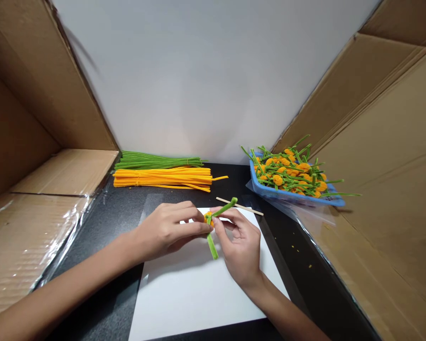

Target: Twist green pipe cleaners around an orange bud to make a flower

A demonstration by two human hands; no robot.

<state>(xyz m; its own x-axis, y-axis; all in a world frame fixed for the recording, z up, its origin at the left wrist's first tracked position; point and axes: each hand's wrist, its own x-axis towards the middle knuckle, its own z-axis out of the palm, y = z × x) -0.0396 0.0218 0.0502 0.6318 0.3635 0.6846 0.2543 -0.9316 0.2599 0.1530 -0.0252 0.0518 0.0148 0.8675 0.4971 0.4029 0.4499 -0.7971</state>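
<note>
Left hand [173, 227] and right hand [242, 241] curve inward, both gripping one orange-green piece [209, 218]. Beyond lie one stick [250, 210], two bundles [163, 177].

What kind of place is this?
It looks like a little craft corner, with cardboard at both sides. You can tell from the green bundle, the orange bundle and the blue basket of orange-and-green pieces.

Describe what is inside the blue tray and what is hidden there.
The blue tray holds a heap of orange pieces with green stems, some reaching past its edge. The heap covers the tray's floor and any lower pieces, so these cannot be seen.
</note>
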